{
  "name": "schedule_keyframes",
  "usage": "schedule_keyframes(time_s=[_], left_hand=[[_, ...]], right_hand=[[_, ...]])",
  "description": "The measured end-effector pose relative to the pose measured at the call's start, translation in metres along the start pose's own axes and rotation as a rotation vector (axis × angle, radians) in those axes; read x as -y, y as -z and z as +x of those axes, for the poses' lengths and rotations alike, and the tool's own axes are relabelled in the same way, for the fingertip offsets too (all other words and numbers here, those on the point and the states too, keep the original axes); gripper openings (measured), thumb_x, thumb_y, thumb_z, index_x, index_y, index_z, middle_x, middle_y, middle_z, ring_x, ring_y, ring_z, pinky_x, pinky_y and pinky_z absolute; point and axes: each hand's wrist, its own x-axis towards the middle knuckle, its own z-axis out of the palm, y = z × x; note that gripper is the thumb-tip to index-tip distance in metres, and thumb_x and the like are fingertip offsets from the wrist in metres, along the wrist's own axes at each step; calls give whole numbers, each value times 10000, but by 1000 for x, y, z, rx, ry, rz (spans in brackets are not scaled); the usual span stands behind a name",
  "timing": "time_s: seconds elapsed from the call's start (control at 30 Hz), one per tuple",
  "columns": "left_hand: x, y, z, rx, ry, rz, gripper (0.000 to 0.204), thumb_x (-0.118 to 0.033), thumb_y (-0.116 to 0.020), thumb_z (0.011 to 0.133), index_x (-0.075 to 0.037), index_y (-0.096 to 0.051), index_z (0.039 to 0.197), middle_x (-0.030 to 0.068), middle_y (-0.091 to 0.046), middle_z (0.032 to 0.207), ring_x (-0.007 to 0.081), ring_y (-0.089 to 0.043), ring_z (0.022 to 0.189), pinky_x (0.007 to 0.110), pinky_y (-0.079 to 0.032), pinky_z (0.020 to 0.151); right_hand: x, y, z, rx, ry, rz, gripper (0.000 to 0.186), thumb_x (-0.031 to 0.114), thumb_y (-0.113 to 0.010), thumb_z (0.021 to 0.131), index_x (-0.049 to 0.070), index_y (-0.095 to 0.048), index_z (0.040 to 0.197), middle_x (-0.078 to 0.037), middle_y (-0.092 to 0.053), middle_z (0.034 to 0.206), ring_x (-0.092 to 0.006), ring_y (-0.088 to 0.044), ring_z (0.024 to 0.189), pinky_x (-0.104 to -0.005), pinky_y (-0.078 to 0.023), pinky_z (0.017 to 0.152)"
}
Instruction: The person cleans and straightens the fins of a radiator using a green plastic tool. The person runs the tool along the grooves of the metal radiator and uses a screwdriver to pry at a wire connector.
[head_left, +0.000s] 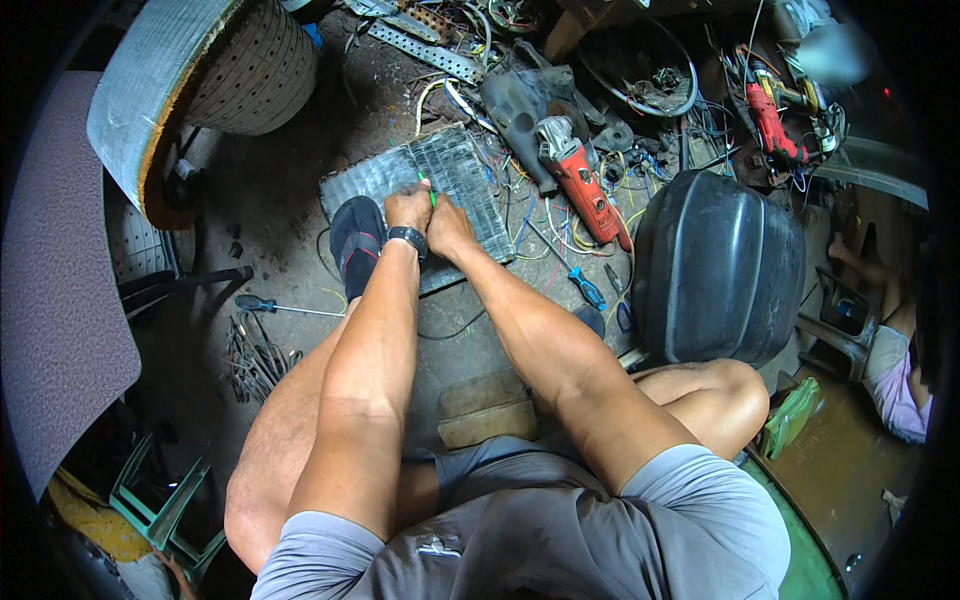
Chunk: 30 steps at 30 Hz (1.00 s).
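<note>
My left hand [405, 208] and my right hand [449, 230] are close together over a flat grey finned panel [470, 170] on the floor. A slim bright green thing [433, 200], too small to name, shows between them, and the right hand's fingers are closed on it. The left hand's fingers are curled too, but what they grip is hidden. A dark watch is on my left wrist. My left foot, in a black shoe [358, 245] with red lines, rests at the panel's left edge.
To the right lie a red angle grinder [580, 185], a blue-handled screwdriver [586, 288] and a big black plastic case [720, 268]. Another screwdriver [257, 303] lies left by metal rods [255, 355]. Wires and scrap spread beyond the panel. A person's leg [872, 265] shows far right.
</note>
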Motion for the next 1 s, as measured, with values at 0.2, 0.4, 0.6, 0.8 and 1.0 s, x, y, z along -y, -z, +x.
schedule_keyframes(time_s=[0.2,0.4,0.6,0.8,1.0], left_hand=[[-1,5,-4,-20,-25,91,398,-391,-731,867,-14,-770,987,185,-756,979,302,-728,942,382,-525,872],[-15,-1,-29,-16,-45,134,442,-333,-725,900,84,-717,1044,168,-745,1025,200,-682,890,350,-509,823],[5,7,-17,-12,-25,155,424,-428,-700,873,-31,-771,1001,202,-738,1065,346,-701,1042,395,-506,934],[-8,0,-46,-32,29,164,408,-387,-728,881,3,-765,996,174,-754,974,241,-710,895,363,-517,840],[-7,8,-50,-51,16,188,441,-415,-733,864,10,-764,977,185,-753,958,256,-715,904,367,-520,842]], right_hand=[[-2,-2,-5,24,-57,-8,419,244,-577,936,-34,-501,1240,-356,-636,1153,-507,-610,1122,-554,-483,948],[-16,-1,-4,22,-38,2,462,289,-612,926,-30,-506,1243,-354,-629,1178,-504,-602,1138,-547,-484,951],[-14,-9,-13,30,-21,-18,472,307,-617,923,-44,-522,1225,-356,-630,1173,-503,-608,1126,-538,-484,951],[-29,-6,-16,45,-23,-17,436,303,-592,943,-19,-533,1230,-332,-636,1187,-483,-607,1144,-527,-485,946],[-28,-11,-21,35,-6,15,411,315,-570,958,-13,-547,1203,-313,-643,1188,-470,-611,1147,-513,-492,936]])
